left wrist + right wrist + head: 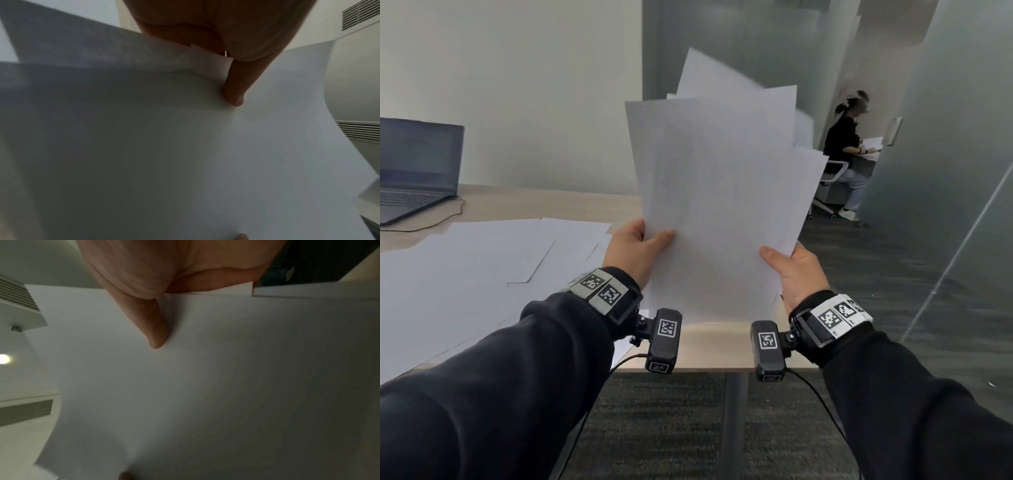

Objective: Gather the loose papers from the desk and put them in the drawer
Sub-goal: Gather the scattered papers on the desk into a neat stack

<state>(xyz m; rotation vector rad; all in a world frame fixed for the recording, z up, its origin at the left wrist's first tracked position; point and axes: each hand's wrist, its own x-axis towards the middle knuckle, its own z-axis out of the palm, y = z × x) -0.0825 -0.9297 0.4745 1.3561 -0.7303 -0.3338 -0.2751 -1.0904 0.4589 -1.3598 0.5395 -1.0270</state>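
Both hands hold up a fanned bundle of white paper sheets (719,192) above the desk's right end. My left hand (635,248) grips the bundle's left edge, thumb on the front. My right hand (792,270) grips the right edge the same way. In the left wrist view the left thumb (236,84) presses on the sheets (185,162). The right wrist view shows the right thumb (153,324) on the paper (205,394). More loose sheets (476,267) lie spread on the wooden desk (571,202). No drawer is in view.
An open grey laptop (414,164) sits at the desk's far left with a cable beside it. Dark carpet (671,421) lies below the desk's near edge. A frosted glass partition (955,137) stands to the right. Another person (846,150) sits at a desk far behind.
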